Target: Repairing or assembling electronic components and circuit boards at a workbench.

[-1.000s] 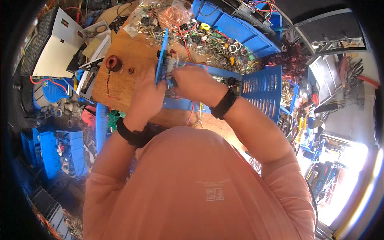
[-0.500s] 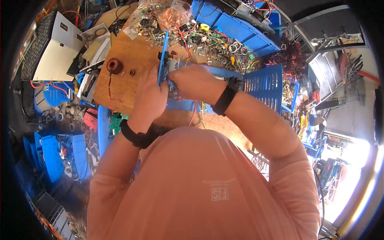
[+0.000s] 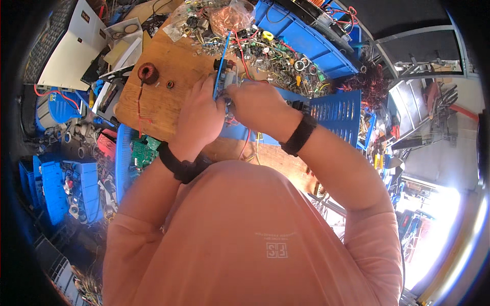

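A thin blue panel (image 3: 223, 58) stands nearly on edge on the wooden bench, leaning slightly right at its top. My left hand (image 3: 200, 116) grips its lower part from the left, thumb toward me. Behind the panel's right face sit electronic parts (image 3: 229, 77), grey and black, partly covered by my fingers. My right hand (image 3: 261, 109) is closed against these parts; its fingertips and whatever they pinch are hidden. Beneath and right of it lies a blue metal casing with a slotted side (image 3: 334, 116). A red wire (image 3: 241, 56) runs past the panel's right side, and red and yellow wires hang toward me.
On the wooden bench (image 3: 163, 109), a copper-wound ring coil (image 3: 148, 73) lies left beside a smaller ring (image 3: 170, 83). Loose scrap parts (image 3: 275, 56) heap along the back near a bag of copper wire (image 3: 232, 19). A blue crate (image 3: 301, 38) stands back right; green circuit boards (image 3: 144, 152) lie lower left.
The whole view has shifted a little. The blue panel leans slightly more to the right, while both hands keep much the same hold at it.
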{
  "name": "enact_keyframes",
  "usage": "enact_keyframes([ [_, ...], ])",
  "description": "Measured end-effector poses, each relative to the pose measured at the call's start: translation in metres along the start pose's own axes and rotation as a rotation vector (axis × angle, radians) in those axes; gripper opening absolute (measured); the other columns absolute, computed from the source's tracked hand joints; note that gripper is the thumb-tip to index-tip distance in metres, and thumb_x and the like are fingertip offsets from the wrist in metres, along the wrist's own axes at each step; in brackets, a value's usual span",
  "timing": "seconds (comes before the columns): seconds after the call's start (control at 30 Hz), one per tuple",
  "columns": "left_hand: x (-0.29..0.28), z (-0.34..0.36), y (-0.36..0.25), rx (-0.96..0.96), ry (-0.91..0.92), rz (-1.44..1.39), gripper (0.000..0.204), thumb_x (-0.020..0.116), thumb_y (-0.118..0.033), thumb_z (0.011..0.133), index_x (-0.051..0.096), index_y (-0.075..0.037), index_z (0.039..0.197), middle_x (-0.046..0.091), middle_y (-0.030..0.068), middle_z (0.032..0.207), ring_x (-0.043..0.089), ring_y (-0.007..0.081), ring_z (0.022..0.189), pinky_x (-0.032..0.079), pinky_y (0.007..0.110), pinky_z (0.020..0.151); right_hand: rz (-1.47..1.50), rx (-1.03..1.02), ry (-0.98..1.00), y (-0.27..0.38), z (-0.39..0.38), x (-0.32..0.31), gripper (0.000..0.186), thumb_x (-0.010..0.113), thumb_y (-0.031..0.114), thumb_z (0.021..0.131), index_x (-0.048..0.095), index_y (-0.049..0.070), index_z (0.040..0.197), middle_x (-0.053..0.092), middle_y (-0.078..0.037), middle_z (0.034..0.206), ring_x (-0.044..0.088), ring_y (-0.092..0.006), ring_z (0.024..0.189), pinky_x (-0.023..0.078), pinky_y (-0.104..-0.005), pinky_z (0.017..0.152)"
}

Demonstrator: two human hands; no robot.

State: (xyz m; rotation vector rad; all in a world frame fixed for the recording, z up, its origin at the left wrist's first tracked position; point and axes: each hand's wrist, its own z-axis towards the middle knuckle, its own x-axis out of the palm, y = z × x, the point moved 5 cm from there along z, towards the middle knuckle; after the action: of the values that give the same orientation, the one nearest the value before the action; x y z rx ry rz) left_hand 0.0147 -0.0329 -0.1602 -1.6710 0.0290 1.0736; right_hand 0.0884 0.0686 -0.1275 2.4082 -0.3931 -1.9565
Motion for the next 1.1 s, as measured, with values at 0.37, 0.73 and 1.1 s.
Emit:
enact_keyframes([
  [0.37, 0.002, 0.001, -0.001, -0.029, -0.007, -0.004, 0.049, 0.056, -0.012, 0.088, 0.047, -0.001, 0.134, 0.054, 0.0234, 0.125, 0.05, 0.0422, 0.117, 0.041, 0.049, 0.1, -0.035, 0.009, -0.071, -0.003, -0.013, -0.007, 0.022, 0.062, 0.02, 0.084, 0.061, 0.002, 0.096, 0.066, -0.016, 0.085, 0.068, -0.0318, 0.082, 0.055, -0.0432, 0.066],
  [0.73, -0.003, -0.001, -0.004, -0.053, -0.017, 0.017, 0.048, 0.055, -0.012, 0.089, 0.047, -0.002, 0.135, 0.054, 0.0236, 0.126, 0.05, 0.0427, 0.118, 0.04, 0.049, 0.101, 0.027, -0.028, -0.189, -0.001, -0.011, -0.001, 0.03, 0.062, 0.023, 0.083, 0.057, 0.001, 0.102, 0.065, -0.018, 0.085, 0.067, -0.0365, 0.08, 0.055, -0.0449, 0.069],
  [1.1, -0.002, -0.001, -0.004, -0.036, -0.031, -0.012, 0.045, 0.056, -0.018, 0.093, 0.048, 0.0, 0.133, 0.055, 0.0247, 0.124, 0.05, 0.0432, 0.117, 0.04, 0.049, 0.1, -0.006, -0.044, -0.237, -0.002, -0.015, -0.008, 0.027, 0.061, 0.019, 0.083, 0.058, 0.0, 0.102, 0.065, -0.019, 0.087, 0.068, -0.0347, 0.078, 0.055, -0.0451, 0.064],
])
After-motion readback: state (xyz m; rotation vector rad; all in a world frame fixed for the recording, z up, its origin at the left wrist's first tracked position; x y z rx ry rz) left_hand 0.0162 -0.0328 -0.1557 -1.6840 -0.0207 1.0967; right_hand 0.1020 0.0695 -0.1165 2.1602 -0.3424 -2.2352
